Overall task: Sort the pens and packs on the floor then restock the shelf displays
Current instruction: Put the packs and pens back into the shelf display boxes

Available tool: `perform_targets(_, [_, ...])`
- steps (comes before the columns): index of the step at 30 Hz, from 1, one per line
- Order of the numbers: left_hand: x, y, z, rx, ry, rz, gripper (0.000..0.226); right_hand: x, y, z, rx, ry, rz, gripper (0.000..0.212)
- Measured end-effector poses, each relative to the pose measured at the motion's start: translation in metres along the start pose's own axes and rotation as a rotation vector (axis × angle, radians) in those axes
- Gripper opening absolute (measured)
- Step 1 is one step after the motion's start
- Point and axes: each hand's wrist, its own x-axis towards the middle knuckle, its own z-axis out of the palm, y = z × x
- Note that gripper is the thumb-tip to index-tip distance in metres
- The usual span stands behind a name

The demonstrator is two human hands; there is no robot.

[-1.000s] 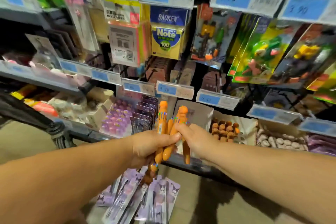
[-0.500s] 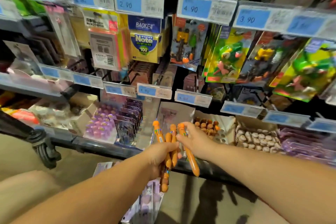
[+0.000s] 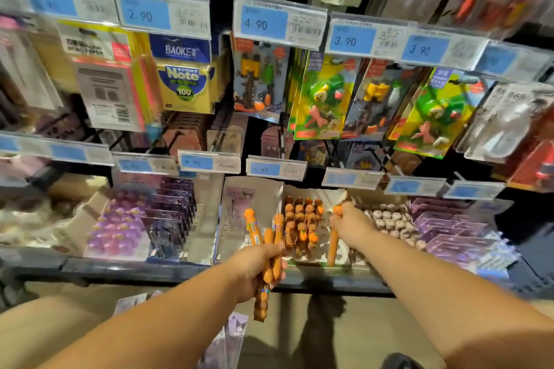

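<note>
Left hand: the left hand [image 3: 256, 268] is held just in front of the shelf edge [image 3: 180, 268], its fingers [image 3: 266, 253] clenched round a bunch of orange pens [image 3: 277, 228].
Bunch of orange pens: several barrels are gripped together (an exact count cannot be made). The figure-topped ends are pointed up toward the shelf, and the other ends hang below the fist, above the floor [image 3: 353, 338].
Right hand: the right hand [image 3: 352, 226] is reached further in, over the lowest shelf, and the top end of a single orange pen [image 3: 333, 244] is grasped in its fingers [image 3: 344, 216].
Single orange pen: it is held nearly upright, with its lower end down at the front right of the display box [image 3: 323, 193].
Display box: a white card box is set on the lowest shelf. Rows of stocked pens [image 3: 302, 228] of the same orange kind are stood in it, just left of the single pen.
Packs: purple packs [image 3: 236, 335] are seen lying on the floor below the left forearm, partly hidden by it.
Neighbours: a box of purple-topped pens [image 3: 115, 228] is placed well to the left, and a box of pale-topped pens [image 3: 386, 222] just to the right of the display box.
Price tags: blue tags are clipped along the rails above, and "4.90" can be read on one price tag [image 3: 260, 24].
</note>
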Motion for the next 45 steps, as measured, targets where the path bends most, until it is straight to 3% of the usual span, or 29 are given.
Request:
perform_targets(4, [0.006, -0.005, 0.001, 0.017, 0.013, 0.001, 0.018, 0.008, 0.022, 0.016, 0.154, 0.155, 0.076, 0.020])
perform_targets(12, [0.022, -0.014, 0.009, 0.014, 0.059, -0.016, 0.018, 0.040, 0.032, 0.028, 0.183, 0.188, 0.060, 0.030])
perform_targets(20, [0.047, -0.011, 0.032, -0.068, 0.084, 0.003, 0.014, 0.062, 0.037, 0.031, 0.217, 0.100, 0.022, 0.042])
perform_targets(31, [0.050, -0.028, 0.032, -0.101, 0.100, -0.030, 0.019, 0.075, 0.033, 0.040, 0.013, -0.011, -0.140, 0.030])
perform_targets(35, [0.043, -0.030, 0.035, -0.093, 0.067, -0.018, 0.018, 0.076, 0.037, 0.040, 0.020, -0.023, -0.099, 0.034])
perform_targets(38, [0.040, -0.028, 0.036, -0.072, 0.038, -0.009, 0.018, 0.073, 0.040, 0.037, 0.027, -0.010, -0.063, 0.022])
perform_targets(42, [0.037, -0.023, 0.039, -0.067, 0.016, 0.009, 0.014, 0.064, 0.028, 0.027, 0.169, 0.049, -0.080, 0.013])
perform_targets(45, [0.038, -0.022, 0.041, -0.057, 0.014, 0.027, 0.016, 0.046, 0.010, 0.018, 0.490, -0.202, -0.057, 0.020])
